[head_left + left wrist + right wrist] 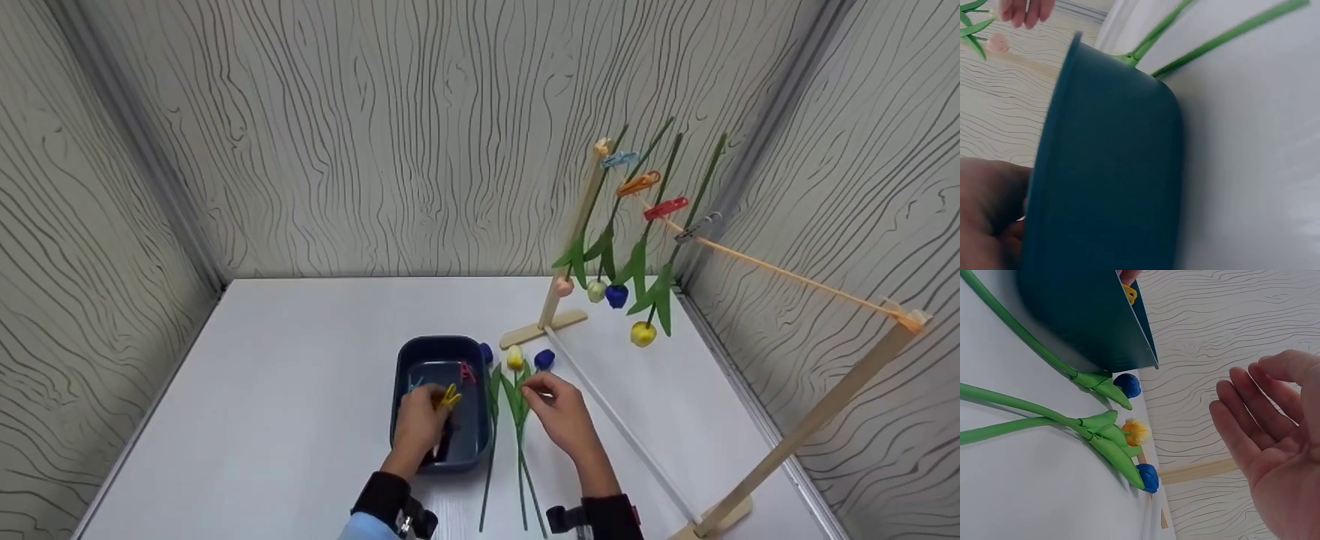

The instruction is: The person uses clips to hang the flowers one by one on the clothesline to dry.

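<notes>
My left hand (420, 418) is over the dark blue bin (481, 450), pinching a yellow clothespin (450, 397) between thumb and fingers. Inside the bin lie a pink-red clothespin (466, 373) and a blue one (415, 382), with darker pieces partly hidden under the hand. Three artificial tulips lie just right of the bin: a blue tulip (1127, 386) closest to it, then a yellow tulip (1136, 432) and another blue tulip (1148, 477) with crossing stems. Above these two hovers my right hand (561, 414), holding nothing, its fingers loosely bent in the right wrist view.
On the right stands a wooden rack (810, 427) with an orange cord (795, 274) strung between its posts. Several tulips hang bloom-down from the cord by clothespins, among them a yellow tulip (643, 334). A white bar (622, 427) joins the rack's feet along the table.
</notes>
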The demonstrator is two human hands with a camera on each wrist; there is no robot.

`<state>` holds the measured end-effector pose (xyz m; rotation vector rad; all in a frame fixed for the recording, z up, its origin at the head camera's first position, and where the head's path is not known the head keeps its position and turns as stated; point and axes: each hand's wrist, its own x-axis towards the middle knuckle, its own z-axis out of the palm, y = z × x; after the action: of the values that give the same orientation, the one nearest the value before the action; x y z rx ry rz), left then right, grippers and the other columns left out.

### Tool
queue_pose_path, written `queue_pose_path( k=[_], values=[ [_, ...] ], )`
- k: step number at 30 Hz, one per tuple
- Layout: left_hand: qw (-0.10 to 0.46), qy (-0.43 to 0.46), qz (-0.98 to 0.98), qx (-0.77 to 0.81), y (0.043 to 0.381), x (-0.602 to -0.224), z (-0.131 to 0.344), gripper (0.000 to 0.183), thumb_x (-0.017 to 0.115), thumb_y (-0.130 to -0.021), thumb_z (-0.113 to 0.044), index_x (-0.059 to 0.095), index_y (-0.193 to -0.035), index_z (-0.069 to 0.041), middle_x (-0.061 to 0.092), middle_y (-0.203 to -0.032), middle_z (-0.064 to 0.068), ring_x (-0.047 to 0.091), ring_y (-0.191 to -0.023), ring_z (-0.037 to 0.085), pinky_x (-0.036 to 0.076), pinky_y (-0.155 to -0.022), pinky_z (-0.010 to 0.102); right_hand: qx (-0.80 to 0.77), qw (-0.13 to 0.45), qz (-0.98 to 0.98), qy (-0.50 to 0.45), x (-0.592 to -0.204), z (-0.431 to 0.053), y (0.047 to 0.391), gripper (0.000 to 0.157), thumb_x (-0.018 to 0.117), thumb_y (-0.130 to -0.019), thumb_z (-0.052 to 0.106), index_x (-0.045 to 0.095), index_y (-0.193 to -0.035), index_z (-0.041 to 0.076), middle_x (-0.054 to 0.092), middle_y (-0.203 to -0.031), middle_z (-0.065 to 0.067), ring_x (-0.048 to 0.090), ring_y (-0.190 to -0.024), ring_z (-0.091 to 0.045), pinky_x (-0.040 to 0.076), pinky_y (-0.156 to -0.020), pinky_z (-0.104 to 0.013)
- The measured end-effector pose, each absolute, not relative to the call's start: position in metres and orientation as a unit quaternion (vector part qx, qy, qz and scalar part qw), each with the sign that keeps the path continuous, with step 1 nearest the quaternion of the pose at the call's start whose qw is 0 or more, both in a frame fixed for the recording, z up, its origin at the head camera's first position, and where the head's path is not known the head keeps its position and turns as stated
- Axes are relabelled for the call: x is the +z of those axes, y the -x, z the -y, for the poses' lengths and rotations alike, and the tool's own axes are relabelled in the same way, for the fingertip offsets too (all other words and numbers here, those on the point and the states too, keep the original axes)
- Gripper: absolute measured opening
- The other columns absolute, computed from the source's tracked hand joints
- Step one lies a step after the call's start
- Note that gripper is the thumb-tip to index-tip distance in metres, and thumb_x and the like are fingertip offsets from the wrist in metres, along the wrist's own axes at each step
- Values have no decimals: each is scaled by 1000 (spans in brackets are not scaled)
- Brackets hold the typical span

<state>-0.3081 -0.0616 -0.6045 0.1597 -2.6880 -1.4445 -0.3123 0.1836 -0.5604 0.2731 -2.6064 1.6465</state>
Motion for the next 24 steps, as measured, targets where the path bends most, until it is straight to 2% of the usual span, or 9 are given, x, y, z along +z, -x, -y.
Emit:
queue_pose_path(
  k=[4, 9, 11, 17, 24],
  values=[
    [75, -42, 862, -500, 308, -598, 60, 25, 78, -96, 0, 77, -121, 1, 81, -110, 17, 77, -97, 24, 66, -85, 41, 541, 21, 835, -98, -559, -179, 313, 12, 70, -104, 7, 76, -113, 1, 78, -114, -14, 74, -114, -25, 63, -97, -25],
    [88, -29, 846, -526, 305, -589, 57, 24, 78, -97, -1, 78, -121, -2, 81, -115, 15, 78, -103, 25, 66, -92, 41, 544, 0, 832, -103, -558, -170, 315, 16, 70, -105, 11, 75, -119, 3, 77, -120, -14, 74, -119, -27, 64, -102, -32],
    [87, -24, 840, -535, 303, -584, 56, 24, 78, -97, -2, 78, -121, -3, 81, -117, 15, 78, -105, 25, 66, -94, 41, 544, -13, 832, -110, -557, -167, 317, 22, 70, -106, 15, 73, -124, 2, 77, -125, -15, 73, -122, -30, 64, -104, -35],
    [83, -2, 819, -568, 299, -578, 52, 24, 76, -99, -3, 77, -124, -4, 81, -122, 15, 79, -111, 26, 66, -96, 38, 578, -48, 802, -145, -553, -156, 321, 46, 75, -104, 21, 63, -143, 0, 67, -145, -25, 69, -133, -38, 61, -109, -34],
    [83, 21, 803, -590, 296, -576, 45, 27, 74, -102, -6, 75, -129, -6, 79, -128, 16, 78, -118, 29, 65, -101, 37, 579, -49, 794, -176, -549, -145, 318, 57, 76, -103, 21, 57, -154, 2, 59, -157, -27, 63, -143, -43, 57, -115, -39]
  ],
)
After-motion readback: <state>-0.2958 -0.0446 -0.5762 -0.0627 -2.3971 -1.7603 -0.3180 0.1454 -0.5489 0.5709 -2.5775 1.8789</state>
